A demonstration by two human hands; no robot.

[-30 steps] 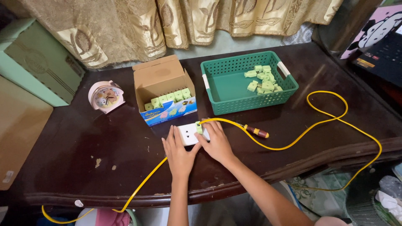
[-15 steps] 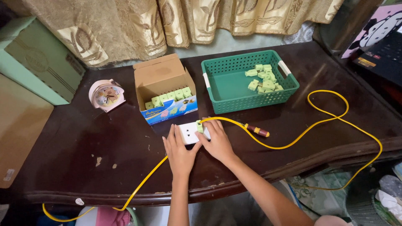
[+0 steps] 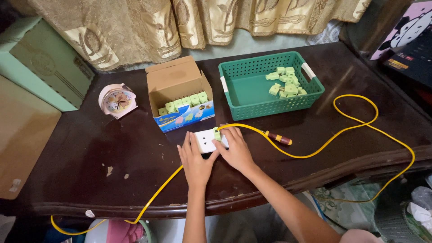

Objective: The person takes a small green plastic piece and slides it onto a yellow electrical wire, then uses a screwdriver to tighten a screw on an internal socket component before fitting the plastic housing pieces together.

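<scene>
The dark wooden table (image 3: 90,148) runs out of view at the right and near edges, and the yellow cable (image 3: 351,130) looping across it drops below the front edge at the left, where its end is hidden among pink and white things underneath. A pale green box (image 3: 42,67) at the far left is cut off by the frame. The green plastic basket (image 3: 270,85) holds a small heap of light green blocks (image 3: 285,83) (too small to count surely). Beside it the open cardboard box (image 3: 180,96), brown inside with a blue printed front panel, shows 1 row of the same blocks. A pink round clock (image 3: 118,100) stands left of it. The white socket (image 3: 208,140) lies near the table's front, half covered: the left hand (image 3: 196,163) lies flat against its left side with fingers spread, while the right hand (image 3: 235,150) presses a small green piece (image 3: 217,134) at its top edge, fingertips together. A screwdriver (image 3: 278,137) lies just right.
</scene>
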